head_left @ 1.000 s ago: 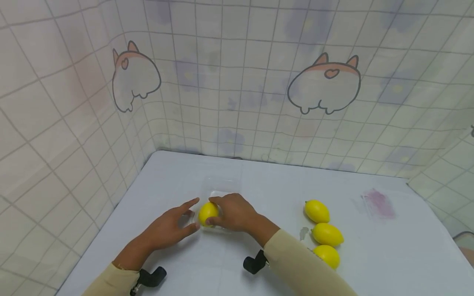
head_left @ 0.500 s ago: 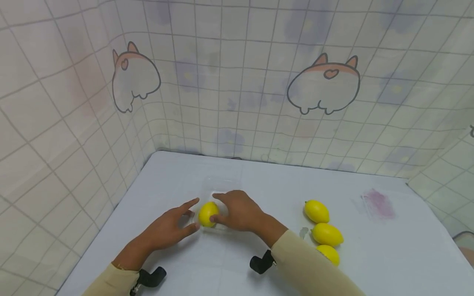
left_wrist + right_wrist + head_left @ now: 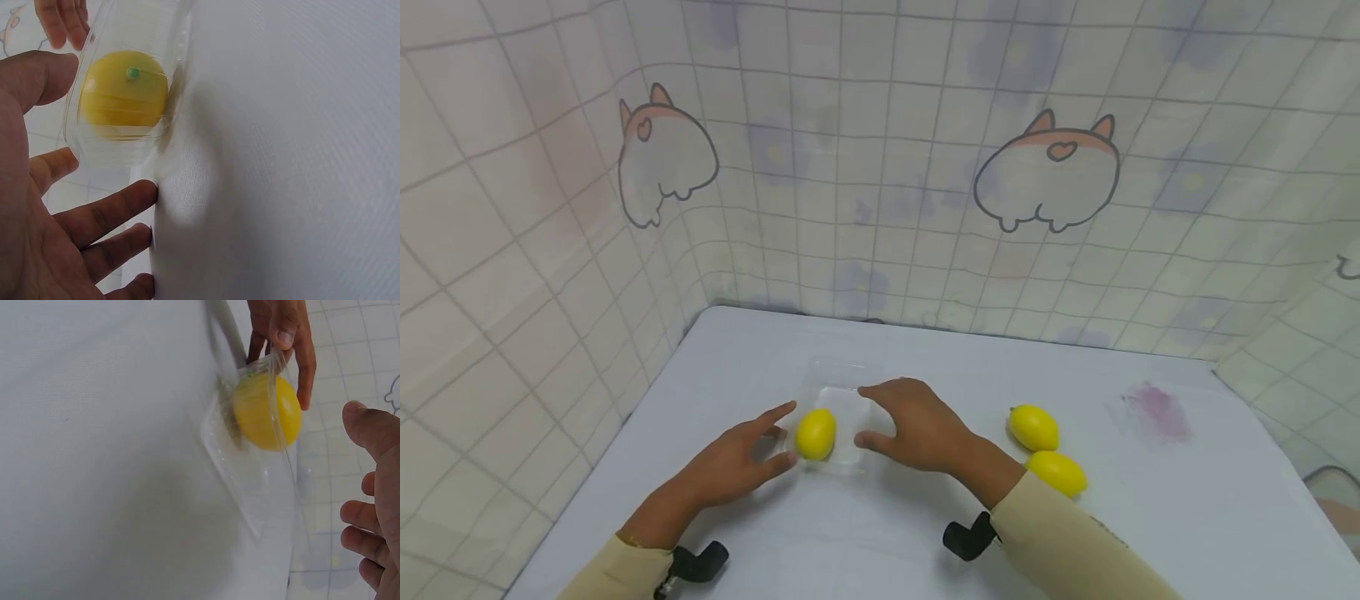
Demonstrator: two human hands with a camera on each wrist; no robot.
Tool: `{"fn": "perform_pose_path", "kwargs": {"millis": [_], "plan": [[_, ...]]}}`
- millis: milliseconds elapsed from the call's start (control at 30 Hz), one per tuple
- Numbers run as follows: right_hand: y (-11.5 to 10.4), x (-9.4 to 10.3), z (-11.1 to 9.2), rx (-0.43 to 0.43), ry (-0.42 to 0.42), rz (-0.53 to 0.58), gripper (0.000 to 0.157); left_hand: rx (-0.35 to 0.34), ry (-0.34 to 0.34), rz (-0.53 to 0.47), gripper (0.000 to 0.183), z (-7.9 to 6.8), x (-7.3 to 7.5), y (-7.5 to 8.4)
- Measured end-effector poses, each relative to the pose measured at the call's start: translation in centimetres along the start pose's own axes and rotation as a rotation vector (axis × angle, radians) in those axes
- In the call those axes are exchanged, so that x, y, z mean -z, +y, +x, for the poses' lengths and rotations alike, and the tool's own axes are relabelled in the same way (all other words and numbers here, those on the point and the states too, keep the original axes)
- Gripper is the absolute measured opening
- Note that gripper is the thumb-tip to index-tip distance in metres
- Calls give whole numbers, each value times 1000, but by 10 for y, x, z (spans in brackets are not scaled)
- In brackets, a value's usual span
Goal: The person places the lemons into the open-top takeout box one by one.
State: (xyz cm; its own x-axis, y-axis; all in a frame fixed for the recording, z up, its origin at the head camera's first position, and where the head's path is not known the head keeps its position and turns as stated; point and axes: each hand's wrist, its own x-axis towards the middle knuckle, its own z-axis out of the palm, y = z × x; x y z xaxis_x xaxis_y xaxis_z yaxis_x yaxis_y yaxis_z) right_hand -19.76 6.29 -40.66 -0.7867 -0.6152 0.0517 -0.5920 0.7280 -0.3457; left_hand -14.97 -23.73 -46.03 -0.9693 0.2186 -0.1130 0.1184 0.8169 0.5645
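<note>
One yellow lemon (image 3: 816, 434) lies at the left end of a clear plastic container (image 3: 848, 460), whose lid stands folded back behind it. My left hand (image 3: 735, 457) is at the container's left end, thumb and fingers spread around that corner; in the left wrist view its thumb (image 3: 53, 75) is at the rim. Just right of the container, my right hand (image 3: 917, 425) hovers with thumb and fingers apart and nothing between them. The right wrist view shows the lemon (image 3: 265, 412) through the clear wall.
Two more lemons, an upper one (image 3: 1034, 428) and a lower one (image 3: 1057, 474), lie to the right, partly behind my right sleeve (image 3: 1067, 533). A pink stain (image 3: 1159, 412) marks the white table (image 3: 955, 367). A grid-patterned curtain (image 3: 865, 167) hangs behind.
My right hand has let go of the lemon in the container and moved right. My left hand has stayed in place. A third lemon on the right is now hidden by the right sleeve.
</note>
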Motion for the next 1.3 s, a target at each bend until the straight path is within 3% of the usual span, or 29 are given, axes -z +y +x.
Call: {"fn": "perform_pose_path", "kwargs": {"millis": [767, 1300], "plan": [[48, 31, -64, -154, 79, 40, 69, -7, -6, -1, 81, -1, 1, -2], [79, 42, -102, -184, 95, 23, 67, -26, -5, 1, 80, -1, 2, -1]]}}
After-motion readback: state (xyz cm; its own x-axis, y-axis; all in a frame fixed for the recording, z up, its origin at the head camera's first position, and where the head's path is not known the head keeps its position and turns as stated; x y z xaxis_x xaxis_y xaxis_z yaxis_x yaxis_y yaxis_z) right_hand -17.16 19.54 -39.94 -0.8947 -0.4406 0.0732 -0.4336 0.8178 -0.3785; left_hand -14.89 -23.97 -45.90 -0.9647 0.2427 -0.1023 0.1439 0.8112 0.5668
